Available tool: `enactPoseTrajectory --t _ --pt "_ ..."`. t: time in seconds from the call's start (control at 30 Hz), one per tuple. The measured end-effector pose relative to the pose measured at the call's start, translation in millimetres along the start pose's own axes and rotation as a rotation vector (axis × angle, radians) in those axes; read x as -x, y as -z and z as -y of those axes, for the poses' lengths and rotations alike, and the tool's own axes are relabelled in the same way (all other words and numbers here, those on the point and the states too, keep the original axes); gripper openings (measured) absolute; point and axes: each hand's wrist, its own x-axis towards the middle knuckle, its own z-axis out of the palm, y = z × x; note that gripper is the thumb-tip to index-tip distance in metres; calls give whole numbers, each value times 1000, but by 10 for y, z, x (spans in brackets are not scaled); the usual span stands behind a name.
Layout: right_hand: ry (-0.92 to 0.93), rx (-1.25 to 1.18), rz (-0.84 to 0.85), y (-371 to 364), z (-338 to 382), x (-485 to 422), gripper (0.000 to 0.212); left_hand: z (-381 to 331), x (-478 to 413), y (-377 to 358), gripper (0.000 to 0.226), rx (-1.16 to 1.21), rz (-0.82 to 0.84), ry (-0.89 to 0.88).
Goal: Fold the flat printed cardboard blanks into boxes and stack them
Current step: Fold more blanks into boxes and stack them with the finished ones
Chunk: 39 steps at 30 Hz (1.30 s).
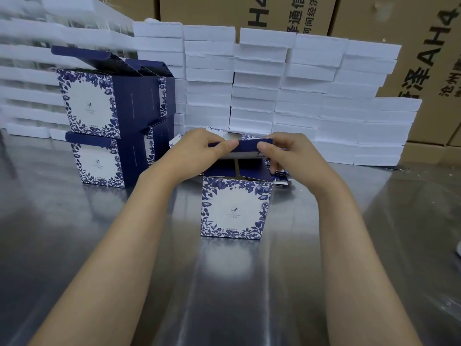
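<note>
1. Brown shipping cartons [249,11] fill the back; in front of them, a wall of white foam blocks [299,96] runs across the far edge of the steel table [74,245].

2. Finished stack [112,121], far left on the table: blue-and-white printed boxes in two tiers, top flaps standing open.

3. Box in work [234,206] stands upright at table centre, floral panel facing the camera, body already squared. Its top is open; dark inner flaps show inside.

4. Lid flap [247,146] is raised off the back wall. Left hand [199,151] pinches its upper edge between thumb and fingers; right hand [291,156] pinches the same edge just beside it.

5. Flat blanks [280,177] lie behind the box, mostly hidden by the right hand; count cannot be told.

6. Step, as judged: creasing the lid's tuck strip, late in forming this box. Next likely calls for an even bend along the score, both thumbs level, then carrying the box to the stack at left without crushing its open flaps.
</note>
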Motion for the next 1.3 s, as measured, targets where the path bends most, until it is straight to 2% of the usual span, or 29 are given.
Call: enactPoseTrajectory --t 0.23,0.37,0.5,0.63,0.83,0.93,1.03,1.2,1.3 --pt "56 -36 -138 -122 -46 -17 14 -19 -4 -4 54 -16 5 10" --pt "45 -90 -99 -102 -1 -2 11 1 -16 20 51 -21 44 -6" --pt "23 -182 -13 -118 44 12 9 -37 21 50 23 45 94 -38" --pt "42 -161 -10 -129 54 10 8 -150 30 -13 6 117 -49 -134" --pt "118 -148 -159 -195 14 -44 18 -268 16 -94 12 -16 -110 -143" --pt "113 -157 -171 -157 -19 -31 17 -291 20 -89 13 -78 -102 -136" --pt "86 -189 -183 -99 -34 -15 13 -272 33 -47 13 -30 -54 -145" --pt "101 -291 -282 -32 7 -11 17 -172 -4 11 22 -145 -66 -242" --pt "66 -312 -251 18 17 11 12 -197 1 16 25 -174 -66 -266"
